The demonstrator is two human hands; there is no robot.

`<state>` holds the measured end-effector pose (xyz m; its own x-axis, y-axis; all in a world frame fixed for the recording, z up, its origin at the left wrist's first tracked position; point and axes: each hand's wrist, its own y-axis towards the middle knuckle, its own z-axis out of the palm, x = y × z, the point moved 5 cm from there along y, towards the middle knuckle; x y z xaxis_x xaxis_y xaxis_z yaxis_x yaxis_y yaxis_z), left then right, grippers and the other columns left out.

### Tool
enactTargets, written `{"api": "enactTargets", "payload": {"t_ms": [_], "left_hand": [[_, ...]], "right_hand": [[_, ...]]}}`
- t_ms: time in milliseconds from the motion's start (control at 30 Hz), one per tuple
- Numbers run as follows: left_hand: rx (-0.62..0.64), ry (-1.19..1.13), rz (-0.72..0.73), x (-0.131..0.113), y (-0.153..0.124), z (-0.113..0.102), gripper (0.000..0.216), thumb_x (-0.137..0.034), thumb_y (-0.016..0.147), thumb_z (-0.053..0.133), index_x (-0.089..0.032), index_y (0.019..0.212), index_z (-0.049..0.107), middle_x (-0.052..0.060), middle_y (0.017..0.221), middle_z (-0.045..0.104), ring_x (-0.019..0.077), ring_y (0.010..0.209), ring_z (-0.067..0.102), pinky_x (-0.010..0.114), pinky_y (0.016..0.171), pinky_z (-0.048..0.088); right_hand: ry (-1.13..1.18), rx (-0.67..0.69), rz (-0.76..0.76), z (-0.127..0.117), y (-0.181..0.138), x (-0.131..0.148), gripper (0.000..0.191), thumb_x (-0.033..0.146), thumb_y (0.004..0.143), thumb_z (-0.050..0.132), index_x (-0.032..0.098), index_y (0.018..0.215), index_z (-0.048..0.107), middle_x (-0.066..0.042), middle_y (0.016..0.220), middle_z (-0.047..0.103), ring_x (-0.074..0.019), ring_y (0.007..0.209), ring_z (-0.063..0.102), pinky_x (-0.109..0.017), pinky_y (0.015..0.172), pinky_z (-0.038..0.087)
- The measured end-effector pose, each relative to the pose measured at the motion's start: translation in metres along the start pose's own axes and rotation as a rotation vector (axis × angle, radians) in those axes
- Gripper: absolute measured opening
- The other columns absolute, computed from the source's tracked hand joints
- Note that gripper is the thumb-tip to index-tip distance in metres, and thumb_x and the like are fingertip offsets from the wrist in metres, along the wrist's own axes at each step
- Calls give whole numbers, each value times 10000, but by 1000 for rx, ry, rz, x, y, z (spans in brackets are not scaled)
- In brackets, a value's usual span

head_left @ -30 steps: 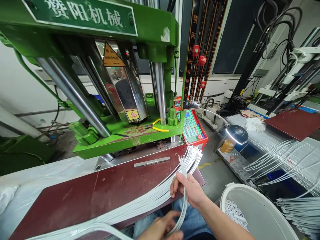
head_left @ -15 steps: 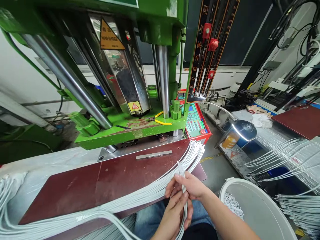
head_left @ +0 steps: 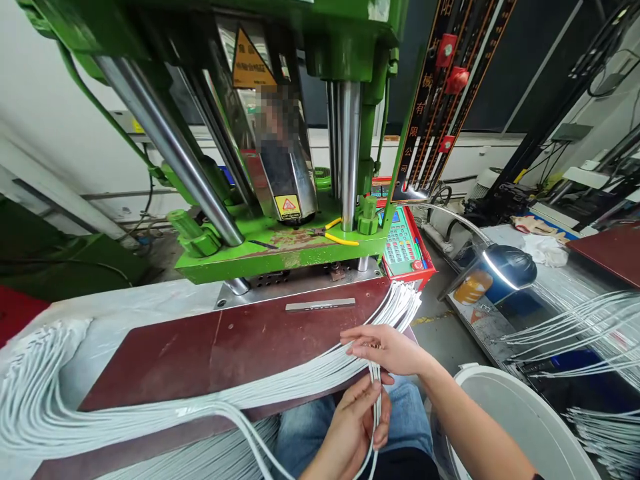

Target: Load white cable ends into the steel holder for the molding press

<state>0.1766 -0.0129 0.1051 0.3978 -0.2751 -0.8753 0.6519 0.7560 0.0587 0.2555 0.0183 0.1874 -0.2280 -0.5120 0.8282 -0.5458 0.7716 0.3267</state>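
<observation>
My left hand (head_left: 350, 420) is closed round a few thin white cables (head_left: 377, 400) above my lap, their lower lengths running down below the fist. Just above it, my right hand (head_left: 395, 350) has its fingers stretched out to the left, with the upper ends of these cables at its palm. Those cable ends are partly hidden by the fingers. Behind both hands a thick bundle of white cables (head_left: 270, 387) lies along the front of a dark red board (head_left: 180, 360), its tips fanned out at the right end.
A green press (head_left: 280, 261) stands behind the board, with yellow-handled pliers (head_left: 343, 241) on its ledge. A flat metal strip (head_left: 320, 305) lies on the board. To the right are a red-framed control panel (head_left: 399, 250), a white bin (head_left: 500, 407) and a bench with more cables (head_left: 570, 320).
My right hand has loosened from the cable tips, its fingers now straightened. My left hand keeps its hold on the cables. The view has shifted slightly left.
</observation>
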Motion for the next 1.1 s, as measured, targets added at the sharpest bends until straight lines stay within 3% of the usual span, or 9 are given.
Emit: {"api": "enactTargets", "payload": {"t_ms": [67,167,267,367,533,700,833,933,1100], "left_hand": [[-11,17,29,-2,-2,-4,254,-347,898,418,-100,955,418,20,674,416,60,419,336,206,401,226],[-46,51,95,-7,-6,-13,259,-350,898,407,-91,911,417,41,679,436,100,449,395,248,416,304],[-107,123,149,-14,-11,-25,290,-357,910,405,-79,994,424,45,665,447,126,551,462,288,547,396],[-206,232,199,-21,-18,-38,341,-391,908,414,-74,1033,426,58,701,482,142,640,498,307,646,413],[-241,238,222,-27,-27,-45,396,-439,909,382,-92,1096,352,45,719,479,115,529,432,281,515,355],[-253,213,236,-32,-31,-47,339,-419,910,394,-115,1046,328,28,717,478,84,499,378,246,477,280],[-309,264,250,-39,-31,-48,341,-441,893,430,-113,939,352,12,697,453,65,487,351,239,471,275],[-296,276,281,-43,-30,-45,336,-435,890,441,-114,913,344,1,688,438,56,478,334,227,461,263],[-283,328,251,-40,-26,-44,332,-435,891,445,-126,914,323,-12,674,440,47,455,317,214,443,248]], "right_hand": [[-196,50,-123,3,3,13,417,369,870,457,208,1250,514,-5,1139,536,-73,1010,527,-132,829,429],[-372,251,-148,10,15,21,406,432,892,397,169,1128,596,-3,925,604,-52,766,566,-137,724,413],[-446,14,-198,-3,47,24,407,468,906,357,190,1083,597,9,1004,587,-69,884,544,-169,790,386],[-806,-286,-165,-17,88,11,415,455,889,407,175,1155,559,-49,1111,534,-150,1035,462,-277,915,332],[-987,-330,-143,-13,136,-24,356,411,835,508,162,1078,587,-60,1039,491,-173,1001,403,-326,910,332],[-1061,-346,-275,-5,128,-14,310,359,895,403,128,1035,554,-79,1030,471,-183,977,378,-317,861,335],[-908,-338,-216,-5,92,14,346,407,930,302,145,1109,441,-50,1038,522,-160,891,506,-287,717,362],[-479,-288,-168,-6,62,25,354,434,889,411,181,1135,435,2,967,567,-98,839,536,-228,737,383],[-7,-139,-14,3,32,8,498,464,871,429,176,1276,467,-26,833,543,-33,619,442,-161,574,382]]}}
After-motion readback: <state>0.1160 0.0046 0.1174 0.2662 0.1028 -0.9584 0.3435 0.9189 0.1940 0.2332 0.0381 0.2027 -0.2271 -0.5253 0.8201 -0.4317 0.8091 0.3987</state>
